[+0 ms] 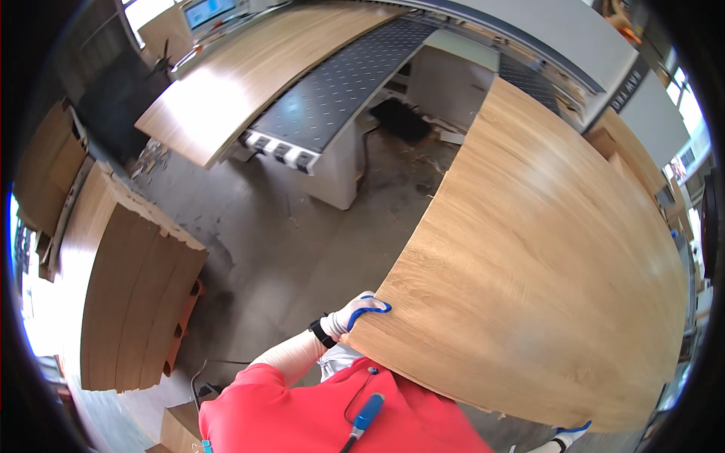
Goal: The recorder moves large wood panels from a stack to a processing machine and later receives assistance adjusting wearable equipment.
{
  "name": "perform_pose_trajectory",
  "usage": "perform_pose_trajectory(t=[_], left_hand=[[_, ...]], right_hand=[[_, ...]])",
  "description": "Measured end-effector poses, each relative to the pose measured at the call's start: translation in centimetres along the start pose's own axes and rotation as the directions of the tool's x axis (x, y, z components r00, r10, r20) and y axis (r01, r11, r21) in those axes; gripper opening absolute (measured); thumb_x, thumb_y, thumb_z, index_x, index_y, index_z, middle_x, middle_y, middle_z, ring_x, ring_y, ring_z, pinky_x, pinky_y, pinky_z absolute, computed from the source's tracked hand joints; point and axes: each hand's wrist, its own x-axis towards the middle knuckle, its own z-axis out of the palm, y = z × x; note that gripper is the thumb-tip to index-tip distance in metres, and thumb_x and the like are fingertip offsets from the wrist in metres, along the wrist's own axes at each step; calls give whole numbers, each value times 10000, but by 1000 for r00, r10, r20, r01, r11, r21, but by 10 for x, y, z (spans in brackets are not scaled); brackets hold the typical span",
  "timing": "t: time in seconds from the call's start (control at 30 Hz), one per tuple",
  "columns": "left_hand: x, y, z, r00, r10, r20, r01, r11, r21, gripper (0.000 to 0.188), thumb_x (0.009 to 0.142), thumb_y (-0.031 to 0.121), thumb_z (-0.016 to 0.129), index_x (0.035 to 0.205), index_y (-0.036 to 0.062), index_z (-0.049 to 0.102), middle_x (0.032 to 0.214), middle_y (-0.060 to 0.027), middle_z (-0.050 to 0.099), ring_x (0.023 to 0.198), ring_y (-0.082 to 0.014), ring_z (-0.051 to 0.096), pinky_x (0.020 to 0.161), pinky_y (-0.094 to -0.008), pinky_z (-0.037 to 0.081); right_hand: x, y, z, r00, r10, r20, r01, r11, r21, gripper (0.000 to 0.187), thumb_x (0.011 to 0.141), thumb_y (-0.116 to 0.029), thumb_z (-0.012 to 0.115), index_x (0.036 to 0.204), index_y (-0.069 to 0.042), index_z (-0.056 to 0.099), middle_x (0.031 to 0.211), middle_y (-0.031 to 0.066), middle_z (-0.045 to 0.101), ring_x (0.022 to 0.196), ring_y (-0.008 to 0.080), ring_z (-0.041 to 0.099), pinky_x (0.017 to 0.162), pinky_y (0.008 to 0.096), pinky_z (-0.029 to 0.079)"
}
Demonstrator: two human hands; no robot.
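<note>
Left hand [353, 313] clamped on panel [544, 272] near corner, right hand [568, 436] gripping lower edge; long axis running up-right, away.

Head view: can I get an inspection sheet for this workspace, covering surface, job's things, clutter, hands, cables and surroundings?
Surface: grey concrete floor, dusty.
Job's things: large wood-grain panel, carried flat in front of the person.
Clutter: wood chips on the floor by the machine.
Hands: gloved left hand, fingers curled over the panel's near-left corner; right hand at the panel's lower right edge, mostly hidden.
Cables: a dark cable on the floor at lower left.
Surroundings: perforated machine table with a second panel on it; stacked panels at left.
</note>
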Motion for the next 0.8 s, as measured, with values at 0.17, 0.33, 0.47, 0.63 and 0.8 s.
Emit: perform_pose_trajectory(t=[0.17, 0.33, 0.47, 0.63, 0.8], left_hand=[[-52, 30, -153, 988, 133, -83, -128, 990, 61, 279, 907, 172, 669, 1160, 59, 690, 1104, -115, 637, 1082, -273, 599, 946, -357, 475], [-74, 37, -299, 999, -8, -44, 5, 998, -62, 279, 938, 186, 631, 1167, 33, 677, 1134, -145, 640, 1080, -315, 603, 945, -380, 471], [-61, 43, -416, 990, 140, 11, -140, 982, 123, 277, 944, 177, 623, 1168, 24, 673, 1134, -153, 637, 1083, -312, 603, 943, -376, 473], [-37, 65, -553, 968, 243, 63, -251, 924, 290, 537, 761, 207, 841, 1208, 5, 623, 1139, -177, 631, 1024, -319, 602, 890, -403, 496], [-20, 89, -693, 956, 276, 98, -293, 894, 340, 610, 723, 233, 879, 1210, -1, 595, 1155, -194, 635, 1012, -339, 623, 887, -441, 510]], right_hand=[[-58, 55, 2, 488, 112, -866, -417, 901, -118, 650, 998, -449, 502, 1494, -45, 393, 1511, 135, 446, 1311, 263, 472, 1136, 403, 355], [-73, 81, 142, 374, 158, -914, -611, 783, -114, 601, 1013, -420, 488, 1465, -28, 430, 1514, 151, 448, 1319, 273, 479, 1139, 382, 358], [-85, 95, 246, 373, -29, -927, -856, 374, -356, 585, 1017, -424, 481, 1447, -29, 459, 1511, 153, 453, 1335, 283, 472, 1143, 384, 353], [-72, 106, 372, 420, -83, -904, -907, -63, -416, 599, 1016, -464, 453, 1444, -46, 468, 1501, 149, 467, 1332, 300, 480, 1120, 405, 374], [-54, 121, 494, 173, 307, -936, -505, 843, 184, 661, 1003, -555, 397, 1470, -88, 437, 1479, 135, 490, 1294, 322, 516, 1053, 451, 436]])
